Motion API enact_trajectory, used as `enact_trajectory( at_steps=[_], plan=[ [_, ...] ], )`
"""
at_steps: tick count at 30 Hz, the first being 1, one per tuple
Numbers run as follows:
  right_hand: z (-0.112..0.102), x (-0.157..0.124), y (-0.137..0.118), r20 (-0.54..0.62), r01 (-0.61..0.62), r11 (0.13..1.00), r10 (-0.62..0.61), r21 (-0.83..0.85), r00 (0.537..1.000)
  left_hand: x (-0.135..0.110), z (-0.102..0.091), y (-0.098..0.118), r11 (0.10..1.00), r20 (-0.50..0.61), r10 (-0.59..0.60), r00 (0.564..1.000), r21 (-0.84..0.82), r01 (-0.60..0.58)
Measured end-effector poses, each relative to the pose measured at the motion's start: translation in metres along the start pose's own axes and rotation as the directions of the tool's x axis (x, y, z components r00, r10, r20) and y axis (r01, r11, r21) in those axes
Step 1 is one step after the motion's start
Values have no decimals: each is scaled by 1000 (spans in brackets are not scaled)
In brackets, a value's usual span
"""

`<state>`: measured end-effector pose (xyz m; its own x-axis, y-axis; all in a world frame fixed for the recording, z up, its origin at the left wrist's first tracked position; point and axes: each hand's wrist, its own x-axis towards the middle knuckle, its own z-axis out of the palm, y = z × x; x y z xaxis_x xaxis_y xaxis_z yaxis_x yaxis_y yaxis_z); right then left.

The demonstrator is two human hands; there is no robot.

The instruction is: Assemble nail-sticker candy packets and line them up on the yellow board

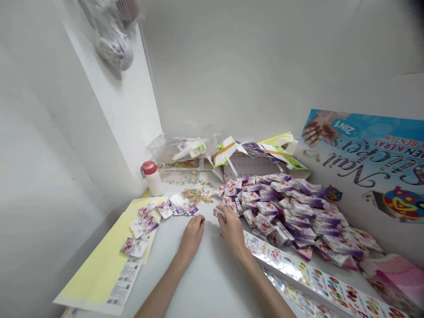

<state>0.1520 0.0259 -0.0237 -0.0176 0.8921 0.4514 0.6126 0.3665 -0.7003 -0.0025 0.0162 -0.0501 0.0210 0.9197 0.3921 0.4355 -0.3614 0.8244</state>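
My right hand (232, 232) pinches a small white packet (219, 213) at the near edge of a large heap of purple-and-white nail sticker packets (281, 207). My left hand (192, 236) rests on the white table (212, 282) with its fingers together and its palm hidden. Just beyond it lies a fanned row of printed cards (180, 205), beside a scatter of tiny multicoloured pieces (195, 195). More cards (144, 223) lie on a pale yellow sheet (96, 260) to the left.
A red-capped white bottle (152, 176) and a clear plastic tub (179, 154) stand at the back, near a torn cardboard box (245, 163). A "Nail Stickers" poster (367, 154) leans at right. Long sticker sheets (318, 278) and a pink package (394, 278) lie front right.
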Motion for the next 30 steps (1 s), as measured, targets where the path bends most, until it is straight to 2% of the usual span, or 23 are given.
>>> enact_trajectory(
  at_steps=[3, 7, 9, 12, 14, 16, 17, 19, 21, 22, 25, 30],
  plan=[
    [2, -1, 0, 80, 30, 999, -28, -27, 996, -3, -1, 5, 992, -51, -45, 998, -118, 39],
    [5, -2, -3, 228, 103, 984, -134, 143, 964, -5, -1, 7, 974, -139, -93, 986, -220, 60],
    [5, -1, -5, 257, 93, 969, -152, 228, 954, -4, -2, 6, 974, -164, -99, 982, -220, 61],
    [5, 0, -6, 252, 57, 970, -118, 237, 960, -3, -8, 5, 978, -139, -82, 987, -200, 53],
    [4, 0, -5, 226, 48, 981, -90, 186, 970, -1, -13, 6, 992, -127, -36, 991, -125, 20],
    [4, 0, -4, 200, 44, 990, -70, 134, 977, 1, -19, 6, 994, -203, 26, 979, 109, -4],
    [3, 0, -3, 189, 41, 992, -62, 115, 980, 2, -22, 6, 962, -273, 55, 961, 273, 22],
    [2, 0, -4, 176, 33, 995, -50, 99, 983, 3, -29, 3, 807, -427, 100, 899, 564, 178],
    [1, 1, -5, 169, 30, 995, -46, 99, 985, 3, -35, -3, 630, -524, 101, 845, 691, 353],
    [0, 1, -5, 168, 29, 995, -46, 100, 985, 2, -37, -8, 561, -544, 92, 834, 720, 408],
    [-1, 1, -7, 170, 27, 995, -43, 94, 985, -1, -41, -19, 454, -549, 74, 833, 762, 462],
    [-2, 0, -8, 172, 26, 996, -40, 81, 984, -1, -43, -19, 396, -446, 91, 890, 837, 378]
  ],
)
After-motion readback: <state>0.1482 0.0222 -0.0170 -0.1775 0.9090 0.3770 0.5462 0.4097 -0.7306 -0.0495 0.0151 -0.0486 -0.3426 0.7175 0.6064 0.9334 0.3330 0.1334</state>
